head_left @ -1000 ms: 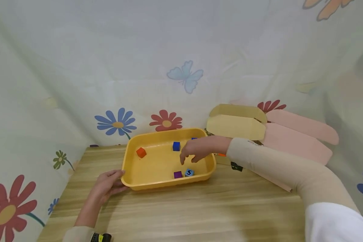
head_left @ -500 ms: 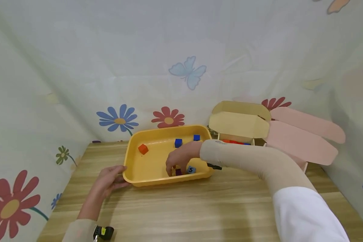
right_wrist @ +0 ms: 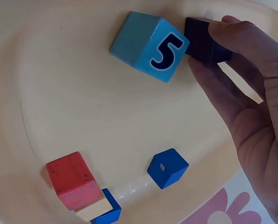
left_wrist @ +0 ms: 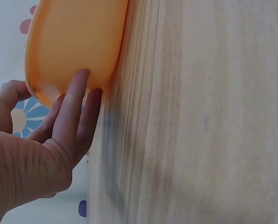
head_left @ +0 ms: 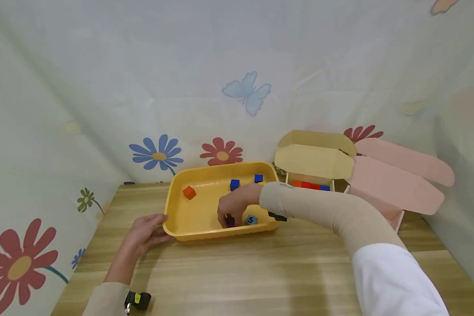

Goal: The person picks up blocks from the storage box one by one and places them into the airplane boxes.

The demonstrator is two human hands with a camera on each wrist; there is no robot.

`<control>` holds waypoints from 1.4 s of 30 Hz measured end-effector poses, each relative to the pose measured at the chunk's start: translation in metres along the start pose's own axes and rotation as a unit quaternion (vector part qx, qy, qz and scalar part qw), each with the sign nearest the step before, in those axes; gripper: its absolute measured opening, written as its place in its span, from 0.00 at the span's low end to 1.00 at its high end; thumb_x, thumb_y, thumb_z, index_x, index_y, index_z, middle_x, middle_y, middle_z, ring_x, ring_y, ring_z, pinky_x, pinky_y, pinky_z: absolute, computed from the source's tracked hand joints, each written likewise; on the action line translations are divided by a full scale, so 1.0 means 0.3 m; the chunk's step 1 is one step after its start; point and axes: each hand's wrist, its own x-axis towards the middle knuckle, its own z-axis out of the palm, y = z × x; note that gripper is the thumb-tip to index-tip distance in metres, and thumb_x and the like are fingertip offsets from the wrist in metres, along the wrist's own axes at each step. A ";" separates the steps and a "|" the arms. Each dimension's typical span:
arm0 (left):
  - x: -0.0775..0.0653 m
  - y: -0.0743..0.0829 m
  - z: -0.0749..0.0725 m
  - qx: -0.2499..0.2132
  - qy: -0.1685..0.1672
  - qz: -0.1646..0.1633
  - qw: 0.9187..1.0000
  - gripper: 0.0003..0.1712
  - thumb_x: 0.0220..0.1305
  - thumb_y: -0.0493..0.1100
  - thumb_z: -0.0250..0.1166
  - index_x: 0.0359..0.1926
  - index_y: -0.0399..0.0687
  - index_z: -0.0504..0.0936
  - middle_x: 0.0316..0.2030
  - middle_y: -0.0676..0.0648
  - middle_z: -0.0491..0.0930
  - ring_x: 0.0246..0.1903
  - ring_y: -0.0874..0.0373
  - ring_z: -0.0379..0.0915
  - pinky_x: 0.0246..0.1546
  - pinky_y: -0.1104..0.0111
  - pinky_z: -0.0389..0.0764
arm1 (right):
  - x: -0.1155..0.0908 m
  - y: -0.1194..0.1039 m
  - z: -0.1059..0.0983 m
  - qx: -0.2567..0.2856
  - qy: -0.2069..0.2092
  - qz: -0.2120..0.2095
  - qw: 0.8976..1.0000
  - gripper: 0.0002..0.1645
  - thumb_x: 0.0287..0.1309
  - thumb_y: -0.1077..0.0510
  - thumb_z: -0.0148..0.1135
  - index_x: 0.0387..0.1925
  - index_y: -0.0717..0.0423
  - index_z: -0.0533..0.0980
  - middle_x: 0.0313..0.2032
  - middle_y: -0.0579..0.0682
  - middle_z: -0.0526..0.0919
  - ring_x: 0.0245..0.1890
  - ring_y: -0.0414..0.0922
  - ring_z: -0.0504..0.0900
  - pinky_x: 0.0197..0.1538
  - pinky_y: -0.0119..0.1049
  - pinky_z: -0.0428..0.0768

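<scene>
A yellow tray (head_left: 199,208) stands on the wooden table. My left hand (head_left: 144,232) holds its near left corner, the thumb at the rim and the fingers against the outer wall (left_wrist: 78,42). Inside the tray, my right hand (head_left: 237,204) pinches a dark purple cube (right_wrist: 204,41) between thumb and fingers; whether the cube is off the floor I cannot tell. Close beside it lies a light blue cube (right_wrist: 150,46) marked 5. An orange cube (head_left: 189,192) sits toward the left, and a blue cube (head_left: 235,184) farther back.
Right of the tray stand a yellow box (head_left: 314,161) with red, orange and blue blocks inside and a pink box (head_left: 395,184), both lids raised. Elsewhere in the tray, a red cube (right_wrist: 73,179) sits by a pale block (right_wrist: 93,209) and another blue cube (right_wrist: 108,210).
My right hand has moved down and left to the tray's near side and taken hold of the purple cube. The left hand stays at the tray's corner.
</scene>
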 end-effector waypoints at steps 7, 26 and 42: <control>0.002 -0.002 0.008 -0.006 -0.005 -0.005 1.000 0.39 0.73 0.47 0.64 0.73 0.27 0.61 0.63 0.28 0.73 0.44 0.49 0.85 0.47 0.54 0.87 | -0.047 -0.002 0.015 -0.010 0.037 0.011 0.999 0.15 0.62 0.55 0.72 0.51 0.46 0.84 0.43 0.39 0.84 0.41 0.37 0.78 0.48 0.24 0.79; 0.003 -0.014 -0.003 -0.034 -0.009 0.009 0.999 0.41 0.69 0.50 0.69 0.71 0.29 0.65 0.49 0.41 0.82 0.42 0.49 0.86 0.47 0.53 0.87 | -0.532 0.008 0.014 0.050 0.202 0.214 0.954 0.16 0.61 0.61 0.67 0.52 0.52 0.81 0.45 0.46 0.82 0.43 0.46 0.77 0.49 0.34 0.82; 0.001 0.011 -0.020 -0.011 -0.018 0.001 1.000 0.43 0.69 0.52 0.69 0.72 0.30 0.63 0.53 0.40 0.81 0.44 0.50 0.86 0.48 0.54 0.87 | -1.041 -0.016 0.381 0.018 0.277 0.264 0.924 0.17 0.45 0.71 0.73 0.35 0.49 0.82 0.42 0.51 0.76 0.35 0.43 0.73 0.34 0.33 0.78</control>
